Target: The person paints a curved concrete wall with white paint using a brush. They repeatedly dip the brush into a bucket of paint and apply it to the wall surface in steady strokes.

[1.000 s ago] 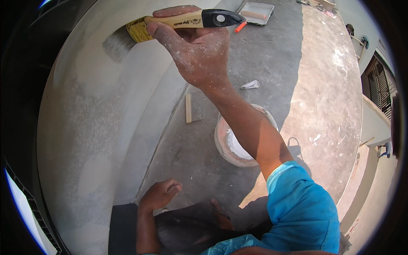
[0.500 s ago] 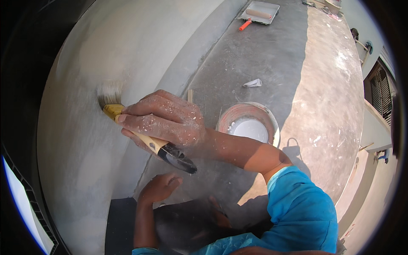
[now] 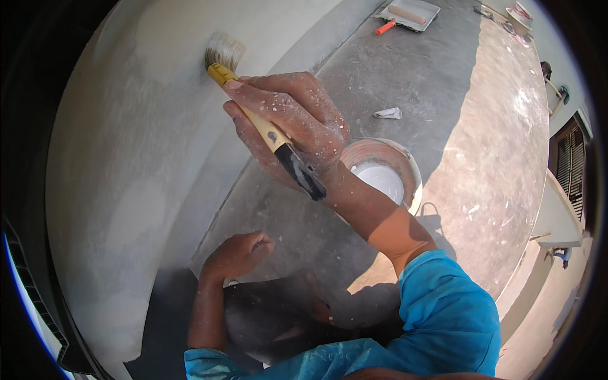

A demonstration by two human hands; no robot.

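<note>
My right hand (image 3: 294, 123), speckled with white paint, is closed round the wooden handle of a wide paintbrush (image 3: 259, 123). The brush has a yellow collar and a black handle end, and its bristles press against the pale grey wall (image 3: 126, 126). Below my right wrist stands a round bucket (image 3: 411, 168) with white paint in it; my forearm hides part of its rim. My left hand (image 3: 237, 255) rests low near my lap with its fingers curled in, and I cannot make out anything in them.
A paint tray (image 3: 427, 14) holding a roller (image 3: 407, 14) with an orange handle lies farther along the grey floor (image 3: 373, 76). A small crumpled white scrap (image 3: 388, 113) sits beyond the bucket. Another bucket (image 3: 519, 20) stands at the far right, and a barred window (image 3: 570, 152) shows at the right edge.
My right hand has moved the brush up and to the right along the wall. My left hand has stayed curled near my lap. The view has shifted slightly.
</note>
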